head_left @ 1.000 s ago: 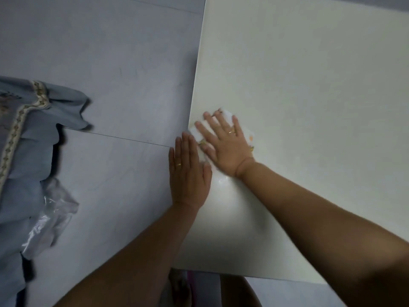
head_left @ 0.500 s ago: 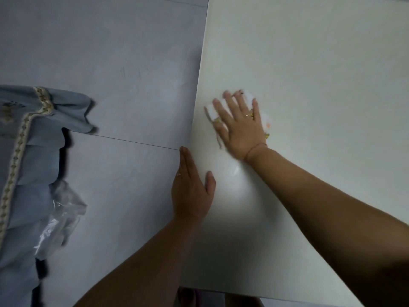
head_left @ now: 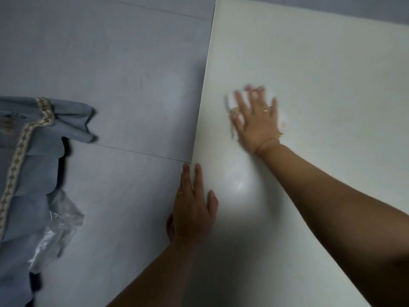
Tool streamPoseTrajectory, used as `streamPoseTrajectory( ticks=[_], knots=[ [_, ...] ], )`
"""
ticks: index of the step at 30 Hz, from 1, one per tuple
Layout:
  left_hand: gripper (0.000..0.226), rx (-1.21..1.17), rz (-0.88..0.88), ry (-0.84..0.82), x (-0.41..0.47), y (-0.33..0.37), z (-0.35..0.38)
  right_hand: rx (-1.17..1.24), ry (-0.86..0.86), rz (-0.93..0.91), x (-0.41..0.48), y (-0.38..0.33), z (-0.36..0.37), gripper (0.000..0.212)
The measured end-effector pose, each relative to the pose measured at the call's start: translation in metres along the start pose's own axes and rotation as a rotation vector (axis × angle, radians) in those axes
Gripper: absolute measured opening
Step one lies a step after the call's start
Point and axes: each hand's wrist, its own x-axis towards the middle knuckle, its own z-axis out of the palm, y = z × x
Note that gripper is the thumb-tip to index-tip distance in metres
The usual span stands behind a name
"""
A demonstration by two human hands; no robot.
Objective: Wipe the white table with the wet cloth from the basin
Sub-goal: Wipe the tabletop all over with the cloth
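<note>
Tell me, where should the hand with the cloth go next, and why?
Probably slide the right hand, pressed flat on the cloth, farther up the white table toward its far corner. A wet shine shows only on the near part, beside the left hand that rests on the table's edge. The far part looks dull, so it is likely not wiped yet.

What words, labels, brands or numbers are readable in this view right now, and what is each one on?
No readable text anywhere in this view.
White cloth under the right hand: small orange and yellow marks, motion-blurred, not legible.
Blue fabric at the left: dark marks near its patterned trim, too blurred to read.
White table and clear plastic bag: no print visible.
</note>
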Motion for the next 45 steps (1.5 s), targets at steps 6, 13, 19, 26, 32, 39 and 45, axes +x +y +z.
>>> streamPoseTrajectory(
  ticks=[6, 13, 19, 26, 32, 39, 45],
  knots=[
    [0.065, 0.100, 0.016, -0.007, 0.002, 0.001, -0.001, 0.073, 0.030, 0.252, 0.002, -0.078, 0.007, 0.060],
    [0.062, 0.139, 0.124, 0.010, 0.014, 0.002, -0.007, -0.003, 0.010, -0.062, 0.023, 0.008, -0.008, 0.056],
    [0.070, 0.104, 0.186, 0.065, 0.113, 0.045, -0.017, 0.134, 0.047, 0.389, 0.053, -0.043, -0.005, 0.058],
    [0.070, 0.209, 0.309, 0.043, 0.156, 0.054, -0.003, 0.022, 0.037, -0.194, 0.079, 0.039, -0.022, 0.055],
    [0.068, 0.206, 0.331, 0.041, 0.159, 0.052, -0.001, 0.094, 0.078, 0.361, 0.117, -0.029, -0.019, 0.058],
    [0.068, 0.203, 0.313, 0.047, 0.159, 0.053, 0.000, -0.033, 0.020, -0.101, 0.146, 0.025, -0.033, 0.056],
    [0.068, 0.208, 0.306, 0.028, 0.159, 0.052, 0.000, 0.074, 0.044, 0.346, 0.172, -0.021, -0.035, 0.059]
  ],
)
